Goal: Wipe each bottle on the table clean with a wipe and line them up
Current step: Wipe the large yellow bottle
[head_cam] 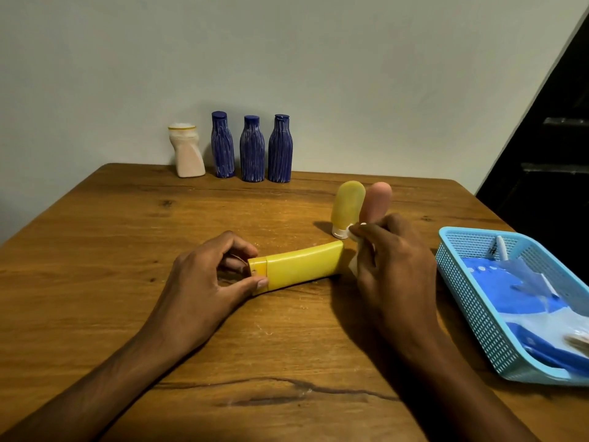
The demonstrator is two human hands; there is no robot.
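A yellow tube bottle [302, 264] lies on its side on the wooden table [127, 237]. My left hand [207, 279] pinches its cap end between thumb and fingers. My right hand [395, 260] holds a white wipe [355, 250] against the tube's flat right end. Just behind stand a small yellow squeeze bottle [347, 204] and a pink squeeze bottle [376, 199], both cap down. Along the back edge stand a white bottle [188, 153] and three blue bottles [251, 148] in a row.
A light blue plastic basket [471, 301] holding blue and white packets sits at the table's right edge, close to my right forearm. A pale wall rises behind the table, and a dark staircase shows at the far right.
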